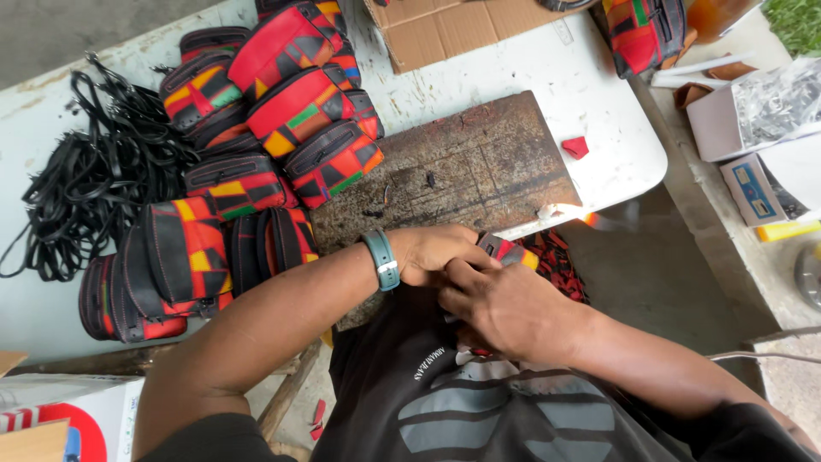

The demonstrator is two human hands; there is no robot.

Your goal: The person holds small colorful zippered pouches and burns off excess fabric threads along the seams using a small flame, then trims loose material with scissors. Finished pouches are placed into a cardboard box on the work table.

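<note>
On the counter [547, 77], the pile of pouches [256, 111] lies left of the dark board [462, 162]. Below the board's near edge, left hand [432, 255] and right hand [505, 308] together pinch a small patchwork piece [509, 251], mostly hidden. An open box [727, 120] of plastic-wrapped bits lies right.

bags [282, 103]: red, black, orange, yellow and green patches, like a patchwork, with black zips
small piece in the hands [506, 251]: red, black and a bit of yellow
straps [90, 184]: all black, in a big tangle
table [590, 103]: white, with grey scuffs
cutting board [462, 167]: dark brown, with scratchy marks
scrap on the table [575, 146]: red
scraps on the floor [560, 265]: red and black
watch band [380, 259]: blue-green
shirt [462, 402]: black with grey stripes
cardboard box [445, 30]: light brown
little box [751, 190]: tan with a blue picture
grass [795, 21]: green
</note>
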